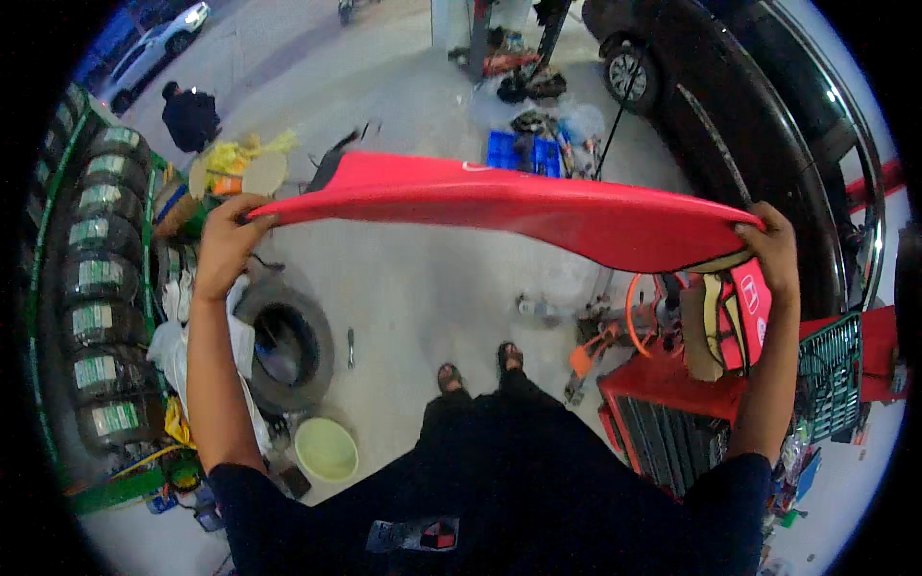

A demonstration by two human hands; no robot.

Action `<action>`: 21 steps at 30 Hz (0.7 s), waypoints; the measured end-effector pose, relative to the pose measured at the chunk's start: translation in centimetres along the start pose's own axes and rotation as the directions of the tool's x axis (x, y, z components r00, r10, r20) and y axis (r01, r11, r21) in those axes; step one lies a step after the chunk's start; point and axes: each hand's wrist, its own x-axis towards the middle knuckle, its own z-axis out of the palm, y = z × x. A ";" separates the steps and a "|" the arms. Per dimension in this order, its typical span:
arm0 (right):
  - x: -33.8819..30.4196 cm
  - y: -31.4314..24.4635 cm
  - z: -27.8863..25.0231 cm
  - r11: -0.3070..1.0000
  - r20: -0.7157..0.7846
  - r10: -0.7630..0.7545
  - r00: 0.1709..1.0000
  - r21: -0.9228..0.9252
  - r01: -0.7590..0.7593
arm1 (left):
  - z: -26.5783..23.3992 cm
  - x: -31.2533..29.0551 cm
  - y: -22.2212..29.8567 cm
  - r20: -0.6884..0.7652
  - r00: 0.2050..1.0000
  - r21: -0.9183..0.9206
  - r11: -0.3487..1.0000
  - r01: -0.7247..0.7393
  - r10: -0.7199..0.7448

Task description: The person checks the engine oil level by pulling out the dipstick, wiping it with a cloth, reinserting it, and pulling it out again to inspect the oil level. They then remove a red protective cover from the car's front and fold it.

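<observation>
Gripped at both ends: a red cover [461,200] spread in the air

The left hand [230,245] pinches the left end, and the right hand [774,248] holds the opposite end in a similar manner. Between them, the red cover stretches in front of the person [538,480], above the pale floor [413,288]; its lower edge hangs deeper toward the right, where a strip of lighter lining [722,261] can be seen.

As a judgement, the main risk is in the small grips: each hand has only a margin of the material, so if one end is pulled harder, it could slip out and that side would drop. The sagging right part might also catch on the orange ring [630,312] or on the folded red piece [754,300] by the red cart [658,384], if it is lowered there; how high it is above them cannot be told.

About edges and room: on the right, the dark car [711,125] limits a wide swing. On the left, the row of tyres [99,274] and the tyre lying on the floor [325,350] make a similar limit, with a yellow-green basin [327,449] nearer to the person. The more generous room seems to be straight ahead, as far as the blue crate [497,152].
</observation>
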 end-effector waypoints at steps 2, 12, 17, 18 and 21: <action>-1.3 -0.6 -2.5 0.906 -0.229 0.041 0.973 0.418 0.060 | -1.5 -0.1 1.7 -0.232 0.970 -0.422 0.892 -0.162 0.067; -3.3 -0.9 -8.6 0.743 -0.310 -0.067 0.948 0.620 0.255 | -3.0 2.7 7.4 -0.463 0.886 -0.700 0.601 -0.387 0.032; 2.1 -4.7 -9.2 0.946 -0.388 0.038 0.921 0.310 0.092 | -1.2 9.4 9.7 -0.431 0.898 -0.492 0.811 -0.317 0.089; 1.2 -4.3 -9.9 0.971 -0.429 0.028 0.903 0.226 0.077 | -0.3 9.1 10.5 -0.483 0.871 -0.436 0.837 -0.331 0.093; -1.0 -8.5 -7.4 0.947 -0.486 0.078 0.871 0.308 0.087 | -0.5 6.7 12.4 -0.581 0.803 -0.281 0.894 -0.348 0.130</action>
